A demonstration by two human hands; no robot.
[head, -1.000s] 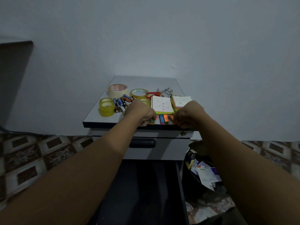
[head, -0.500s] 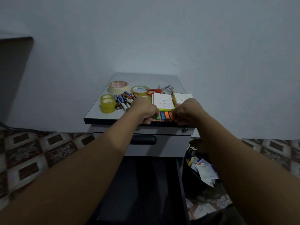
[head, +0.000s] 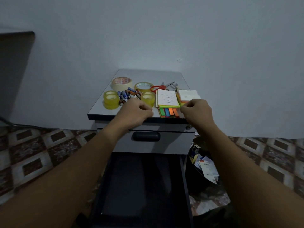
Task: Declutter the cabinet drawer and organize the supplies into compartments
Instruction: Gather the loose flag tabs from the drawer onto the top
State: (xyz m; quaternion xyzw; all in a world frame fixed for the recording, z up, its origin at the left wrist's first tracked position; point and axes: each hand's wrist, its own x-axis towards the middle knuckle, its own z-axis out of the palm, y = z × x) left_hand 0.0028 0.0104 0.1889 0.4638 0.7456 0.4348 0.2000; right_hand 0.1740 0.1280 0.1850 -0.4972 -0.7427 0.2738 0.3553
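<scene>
Both hands are up at the near edge of the cabinet top [head: 148, 74]. Left hand [head: 136, 112] is curled into a loose fist, knuckles up, sitting just near of the batteries [head: 128, 94]; can't tell if anything is inside it. Right hand [head: 195, 112] is also curled, thumb and forefinger tips drawn together right at the near-right corner of the note stacks; can't tell if it has actually pinched anything. The supplies are all on the top, not in a drawer. Far left is a masking tape roll [head: 121, 83], and right of it a clear tape roll [head: 144, 87]. Two stacked yellow tape rolls [head: 111, 99] sit at the left edge, the battery pile beside them, then a single small yellow roll [head: 147, 98]. Red-handled scissors [head: 158, 88] lie at the far side, behind a printed note pad [head: 167, 97] that sits on neon sheets. A second white pad [head: 188, 95] is just to its right. The coloured index tabs [head: 169, 112] lie at the near edge, between the two hands and touching neither. Below the top is a grey drawer front with a dark handle [head: 146, 136], with a lock [head: 188, 127] at the right. Under that, the lower drawer [head: 144, 186] is pulled out towards the person; its interior is too dark to read. A black bin [head: 194, 150] with paper scraps stands on the patterned floor to the right of the cabinet.
</scene>
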